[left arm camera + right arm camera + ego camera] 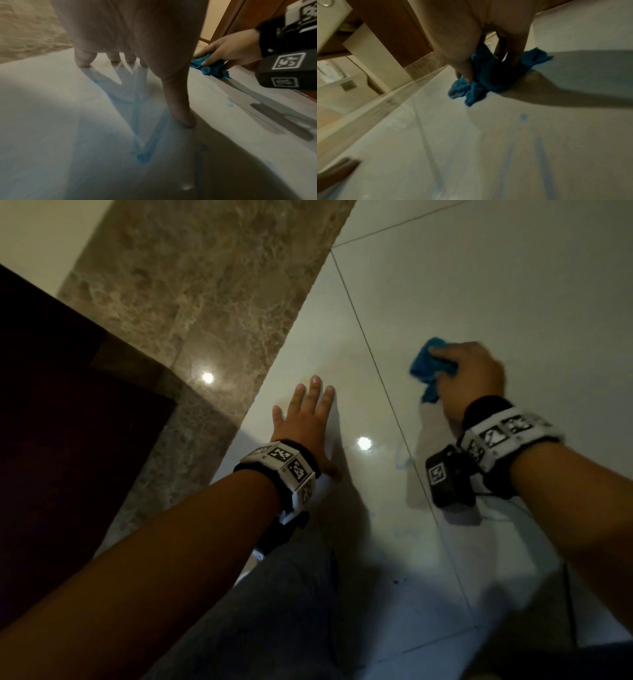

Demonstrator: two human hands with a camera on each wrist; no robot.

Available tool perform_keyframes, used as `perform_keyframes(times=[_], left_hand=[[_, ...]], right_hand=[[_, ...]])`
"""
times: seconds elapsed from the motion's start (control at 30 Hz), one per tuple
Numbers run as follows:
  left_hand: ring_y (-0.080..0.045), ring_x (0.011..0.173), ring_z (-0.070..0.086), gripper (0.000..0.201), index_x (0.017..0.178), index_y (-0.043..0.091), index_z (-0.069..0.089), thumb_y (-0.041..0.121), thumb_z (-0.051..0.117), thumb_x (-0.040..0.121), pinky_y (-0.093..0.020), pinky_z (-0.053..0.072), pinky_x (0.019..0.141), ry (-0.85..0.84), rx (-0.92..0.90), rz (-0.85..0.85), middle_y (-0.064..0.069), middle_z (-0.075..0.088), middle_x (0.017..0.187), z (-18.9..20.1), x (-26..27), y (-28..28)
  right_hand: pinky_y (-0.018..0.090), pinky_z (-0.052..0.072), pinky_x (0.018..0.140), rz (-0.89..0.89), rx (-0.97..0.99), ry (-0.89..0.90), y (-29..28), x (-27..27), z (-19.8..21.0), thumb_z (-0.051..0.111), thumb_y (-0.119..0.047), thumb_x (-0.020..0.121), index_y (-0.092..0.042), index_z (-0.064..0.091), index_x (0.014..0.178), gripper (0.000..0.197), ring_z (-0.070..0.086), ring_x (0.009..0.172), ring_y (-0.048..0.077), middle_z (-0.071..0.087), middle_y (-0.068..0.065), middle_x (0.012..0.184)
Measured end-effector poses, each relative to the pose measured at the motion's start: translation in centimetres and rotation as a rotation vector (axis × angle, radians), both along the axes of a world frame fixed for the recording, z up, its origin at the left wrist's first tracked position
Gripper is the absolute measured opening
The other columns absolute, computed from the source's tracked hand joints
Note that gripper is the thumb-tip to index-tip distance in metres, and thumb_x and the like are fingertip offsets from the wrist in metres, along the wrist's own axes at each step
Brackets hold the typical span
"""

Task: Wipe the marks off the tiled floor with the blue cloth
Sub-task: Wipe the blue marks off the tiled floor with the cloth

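Cloth: the blue cloth (432, 367) sits bunched on the tiled floor (513, 302), beyond the grout line.
Right hand: the right hand (471, 374) grips the wad, fingers curled around it.
Left hand: the left hand (305, 419) lies flat, fingers spread, bracing.
Marks: blue streaks (137, 121) remain near the left hand.
Technique: press firmly and draw overlapping strokes toward the streaks.

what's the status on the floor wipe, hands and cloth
Left hand flat on pale tiled floor. Right hand grips crumpled blue cloth, on tile. Blue marks remain; nothing in the way.
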State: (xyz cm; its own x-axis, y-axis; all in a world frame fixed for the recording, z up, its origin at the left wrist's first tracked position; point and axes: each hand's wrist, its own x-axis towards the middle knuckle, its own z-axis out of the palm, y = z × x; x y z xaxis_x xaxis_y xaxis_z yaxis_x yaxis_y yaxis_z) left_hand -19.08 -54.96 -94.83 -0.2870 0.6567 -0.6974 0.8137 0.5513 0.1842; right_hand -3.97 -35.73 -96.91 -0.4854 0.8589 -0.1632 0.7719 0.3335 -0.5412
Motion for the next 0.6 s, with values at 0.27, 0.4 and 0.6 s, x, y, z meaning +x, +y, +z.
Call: perform_keyframes(times=[0.27, 0.4, 0.6], left_hand=[[-0.026, 0.146, -0.018, 0.138, 0.15, 0.021, -0.02, 0.053, 0.083, 0.063, -0.057, 0.004, 0.116, 0.018, -0.01, -0.011, -0.003, -0.028, 0.157, 0.2, 0.0, 0.2], [-0.026, 0.146, -0.019, 0.136, 0.15, 0.021, -0.021, 0.052, 0.082, 0.066, -0.057, 0.005, 0.116, 0.017, -0.01, -0.012, -0.003, -0.028, 0.157, 0.1, 0.0, 0.2], [-0.027, 0.146, -0.02, 0.139, 0.15, 0.022, -0.021, 0.051, 0.084, 0.063, -0.058, 0.005, 0.117, 0.003, -0.019, 0.0, -0.002, -0.03, 0.156, 0.3, -0.1, 0.5]], right_hand=[[0.03, 0.036, 0.106, 0.594, 0.029, -0.01, -1.9, -1.4, 0.6, 0.059, -0.001, 0.077, -0.022, 0.066, 0.117, 0.046, 0.053, 0.116, 0.031, 0.056, 0.006, 0.13], [0.037, 0.036, 0.107, -0.012, 0.045, -0.004, 4.8, -2.3, -1.3, 0.05, -0.005, 0.084, -0.022, 0.062, 0.12, 0.042, 0.049, 0.118, 0.036, 0.054, 0.01, 0.131], [0.041, 0.039, 0.104, 0.528, -0.023, 0.002, -2.6, -0.8, -0.4, 0.059, 0.0, 0.078, -0.021, 0.067, 0.115, 0.043, 0.053, 0.111, 0.036, 0.058, 0.007, 0.126]])
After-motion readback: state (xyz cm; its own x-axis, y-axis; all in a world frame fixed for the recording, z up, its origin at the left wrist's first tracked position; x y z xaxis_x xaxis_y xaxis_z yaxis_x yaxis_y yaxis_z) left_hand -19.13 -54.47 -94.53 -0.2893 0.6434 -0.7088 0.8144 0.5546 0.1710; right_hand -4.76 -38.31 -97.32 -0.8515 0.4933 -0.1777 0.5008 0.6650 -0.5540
